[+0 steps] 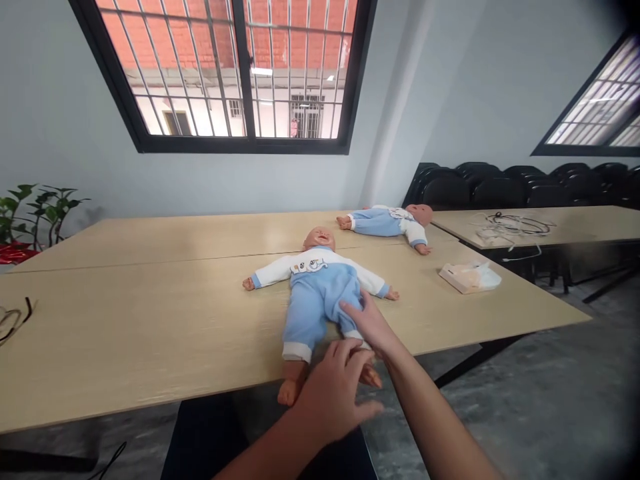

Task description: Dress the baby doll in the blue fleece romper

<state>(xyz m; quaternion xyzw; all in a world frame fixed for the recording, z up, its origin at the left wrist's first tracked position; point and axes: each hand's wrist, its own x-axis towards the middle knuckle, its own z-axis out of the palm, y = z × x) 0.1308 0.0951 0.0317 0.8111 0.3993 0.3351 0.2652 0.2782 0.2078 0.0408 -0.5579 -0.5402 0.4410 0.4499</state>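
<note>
A baby doll (320, 280) lies on its back on the table, its head away from me and its feet at the near edge. It wears a white and light blue outfit with a cartoon face on the chest. My right hand (369, 321) grips the doll's right-side leg from the outer side, thumb on top of the blue trouser. Around the lower part of that same leg is my left hand (337, 383), its fingers over the white cuff and its thumb spread apart, close to the foot. The doll's other leg lies straight, its foot bare.
A second doll (387, 221) in the same outfit lies farther back. To the right is a white tissue pack (470, 276). Glasses (16, 320) lie at the left edge. Cables (515, 225) rest on another table, before stacked black chairs (450, 189). A plant (37, 210) stands left.
</note>
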